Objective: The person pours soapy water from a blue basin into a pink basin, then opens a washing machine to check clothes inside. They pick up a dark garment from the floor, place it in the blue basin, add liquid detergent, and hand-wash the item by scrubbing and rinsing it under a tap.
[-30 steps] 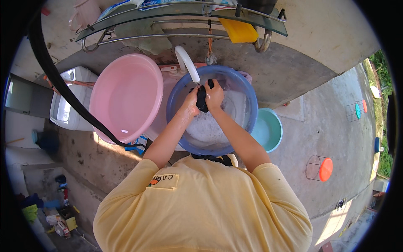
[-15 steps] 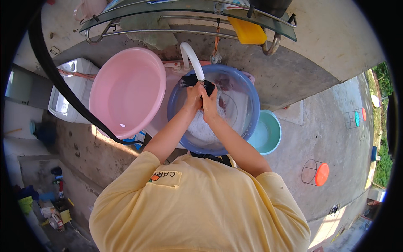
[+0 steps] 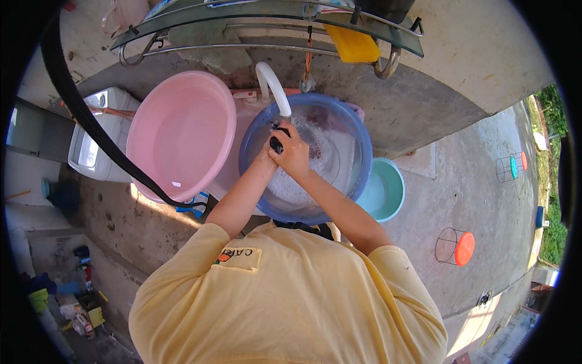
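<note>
Both hands press together over a blue basin [image 3: 366, 145], just below the mouth of a white curved tap [image 3: 274, 88]. A wet, bunched black cloth [image 3: 276, 144] is squeezed between them. My right hand [image 3: 294, 153] wraps over it from the right with bent fingers. My left hand [image 3: 271, 155] is closed round it from below and the left, partly hidden behind the right. Soapy water with white foam [image 3: 291, 188] fills the basin, and some reddish fabric shows in it. What kind of garment the black cloth is, I cannot make out.
A large pink basin [image 3: 227, 139] stands to the left, beside a white lidded appliance [image 3: 100, 155]. A small turquoise basin [image 3: 397, 197] sits at the right. Above the tap runs a glass shelf [image 3: 267, 13] with metal rails. Stools with red tops [image 3: 464, 249] stand farther right.
The black cloth has been drawn in from the basin's left rim and bunched up. My right hand has turned over it, and both hands have shifted slightly down and left.
</note>
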`<act>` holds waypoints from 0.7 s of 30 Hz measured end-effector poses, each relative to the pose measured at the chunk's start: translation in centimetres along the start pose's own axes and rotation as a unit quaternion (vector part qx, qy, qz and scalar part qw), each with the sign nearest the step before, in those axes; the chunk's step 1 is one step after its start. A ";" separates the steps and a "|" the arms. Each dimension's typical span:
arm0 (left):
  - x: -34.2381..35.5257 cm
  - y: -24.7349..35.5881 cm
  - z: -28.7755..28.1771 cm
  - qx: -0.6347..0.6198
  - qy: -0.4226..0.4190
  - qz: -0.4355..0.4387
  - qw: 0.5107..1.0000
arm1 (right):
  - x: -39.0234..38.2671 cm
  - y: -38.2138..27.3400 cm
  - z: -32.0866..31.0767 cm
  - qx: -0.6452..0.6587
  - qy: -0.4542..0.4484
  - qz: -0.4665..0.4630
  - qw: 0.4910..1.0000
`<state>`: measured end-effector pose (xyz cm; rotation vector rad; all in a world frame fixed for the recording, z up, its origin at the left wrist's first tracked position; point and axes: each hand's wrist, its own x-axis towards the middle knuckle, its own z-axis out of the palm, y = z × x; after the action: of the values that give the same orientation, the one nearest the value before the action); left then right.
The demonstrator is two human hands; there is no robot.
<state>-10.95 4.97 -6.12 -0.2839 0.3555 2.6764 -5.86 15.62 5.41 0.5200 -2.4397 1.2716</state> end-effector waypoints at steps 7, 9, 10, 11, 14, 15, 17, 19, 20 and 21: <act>-0.5 -0.4 5.5 0.097 0.082 0.043 0.991 | 1.1 1.4 1.4 0.053 0.117 0.135 0.983; -0.8 0.2 2.4 -0.044 -0.144 -0.028 0.988 | 0.9 -1.2 0.4 0.064 0.080 0.094 0.990; -0.5 -0.6 2.3 -0.001 -0.070 -0.002 0.998 | 1.5 0.5 0.9 0.049 0.068 0.103 0.991; -0.4 -2.1 4.1 0.058 0.040 0.014 0.997 | 2.1 2.5 1.2 0.032 0.063 0.118 0.991; 0.2 -3.5 4.8 0.125 0.159 0.020 0.979 | 3.6 5.8 1.2 0.010 0.126 0.205 0.971; 0.2 -2.6 4.5 0.117 0.114 0.023 0.986 | 3.6 5.3 1.2 0.014 0.141 0.215 0.966; -0.4 -0.9 4.1 0.095 0.025 0.031 0.995 | 1.9 2.3 2.3 0.051 0.147 0.110 0.982; -0.5 -0.9 5.0 0.112 0.100 0.008 0.989 | 1.7 0.0 1.9 0.053 0.102 0.103 0.988; -0.3 -1.0 6.2 0.125 0.132 -0.007 0.983 | 2.5 2.4 1.8 0.044 0.099 0.092 0.990; -0.6 -1.2 6.5 0.137 0.171 -0.022 0.975 | 3.3 4.3 1.6 0.039 0.094 0.085 0.991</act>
<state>-10.85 7.71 -0.05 -0.6581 0.8044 2.4894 -10.93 16.06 3.03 0.2034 -2.3246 1.4200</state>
